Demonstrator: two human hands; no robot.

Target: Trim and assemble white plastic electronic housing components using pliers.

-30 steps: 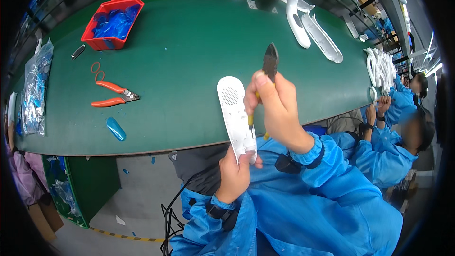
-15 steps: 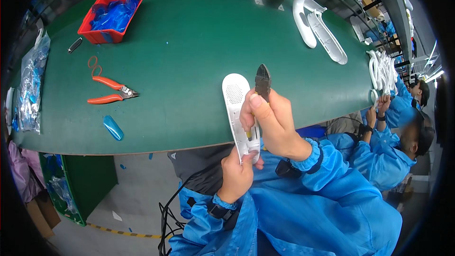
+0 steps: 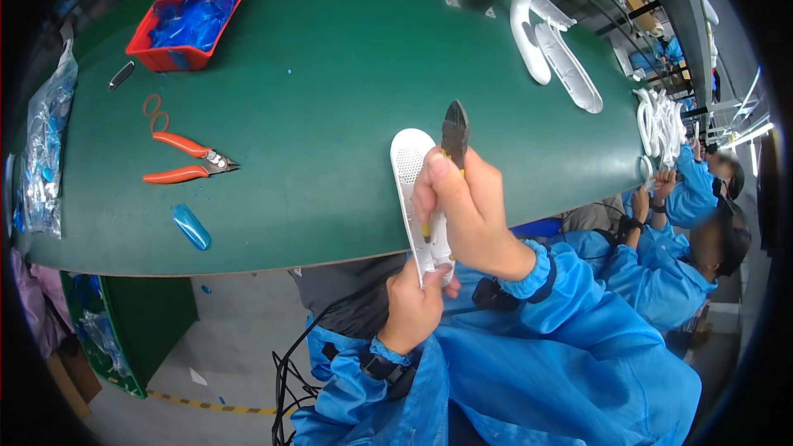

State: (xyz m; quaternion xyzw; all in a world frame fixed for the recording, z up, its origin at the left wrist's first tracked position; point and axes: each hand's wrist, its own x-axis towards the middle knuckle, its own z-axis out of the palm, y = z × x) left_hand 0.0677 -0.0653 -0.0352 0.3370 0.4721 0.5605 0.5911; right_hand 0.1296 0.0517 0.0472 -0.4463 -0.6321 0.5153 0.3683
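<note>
My left hand (image 3: 413, 301) is closed round the lower end of a long white plastic shell (image 3: 408, 167), which has a rounded tip full of small holes. The shell stands out past the near edge of the green table. Over its lower half, my right hand (image 3: 472, 213) grips dark-jawed pliers (image 3: 455, 128) with yellow and black handles. Their jaws point up and away, and a handle end lies across the shell's inside. My right fingers hide most of the handles and part of the shell.
On the green table (image 3: 322, 116) lie orange-handled cutters (image 3: 192, 161), orange rings (image 3: 157, 114), a shiny blue piece (image 3: 192, 227) and a red bin (image 3: 178, 56) of blue film. White shells (image 3: 568, 66) rest at far right. People in blue work at the right (image 3: 661, 268).
My right hand and the pliers have shifted slightly left and up over the shell. The whole table view has moved a little, while my left hand keeps its hold.
</note>
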